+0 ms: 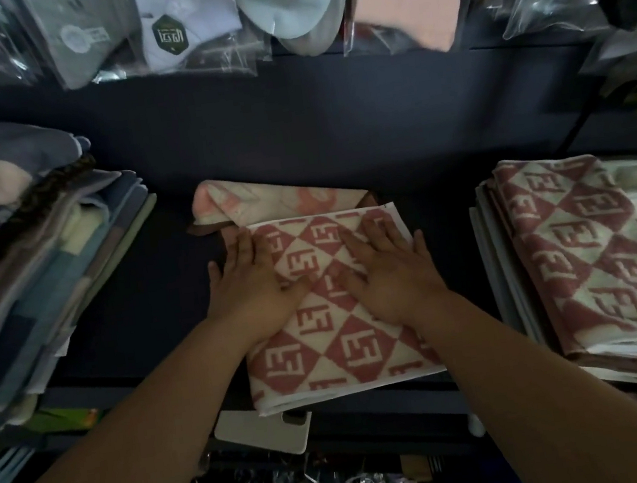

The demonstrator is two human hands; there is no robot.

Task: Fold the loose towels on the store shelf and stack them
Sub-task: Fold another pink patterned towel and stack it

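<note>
A folded towel [334, 344] with a red-and-cream diamond pattern lies on the dark shelf [147, 304] in front of me. My left hand [252, 286] and my right hand [389, 268] rest flat on its upper half, fingers spread, palms down. Behind it a loose cream towel [263, 202] with pink marks and a brown edge lies crumpled, partly under the folded one. To the right sits a stack [587, 266] topped by a towel of the same red diamond pattern.
A tall pile of folded blue, grey and cream towels [30, 279] fills the left side. Bagged goods in clear plastic [168, 34] hang above the shelf's back. A white flat object [265, 430] lies below the shelf's front edge, above packaged clutter.
</note>
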